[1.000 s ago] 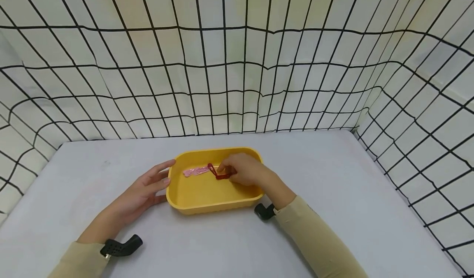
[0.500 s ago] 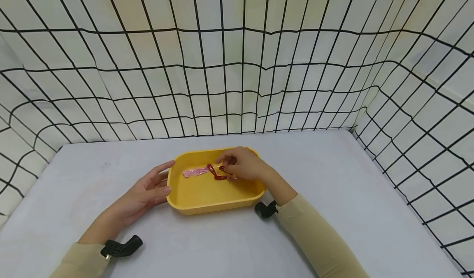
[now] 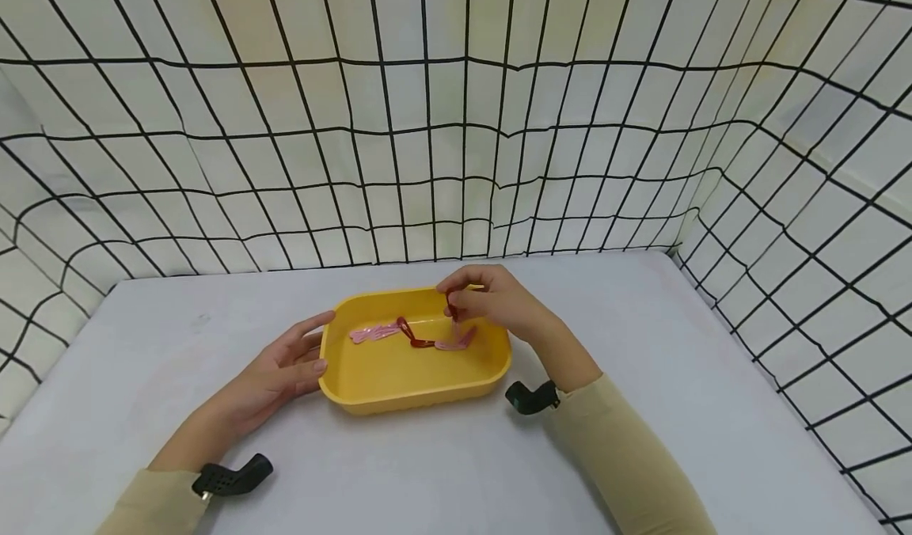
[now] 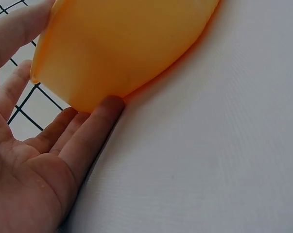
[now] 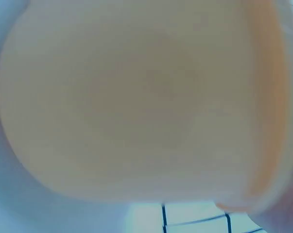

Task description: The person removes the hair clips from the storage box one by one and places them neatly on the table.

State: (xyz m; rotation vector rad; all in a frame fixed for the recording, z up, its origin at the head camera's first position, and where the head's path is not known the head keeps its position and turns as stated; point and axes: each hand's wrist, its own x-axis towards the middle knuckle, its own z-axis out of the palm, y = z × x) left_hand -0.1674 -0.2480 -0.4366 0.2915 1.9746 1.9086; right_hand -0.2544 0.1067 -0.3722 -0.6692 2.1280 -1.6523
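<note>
My right hand pinches one red piece, raised over the yellow tray; a second red piece and a pink strip lie inside, unlifted, whether linked to mine too small to tell. My left hand, fingers spread, touches the tray's left end.

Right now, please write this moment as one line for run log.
Left hand: touches yellow rounded rectangular tray | Right hand: pinches slim dark-red piece | Inside tray: slim pink pieces, slim red pieces
</note>
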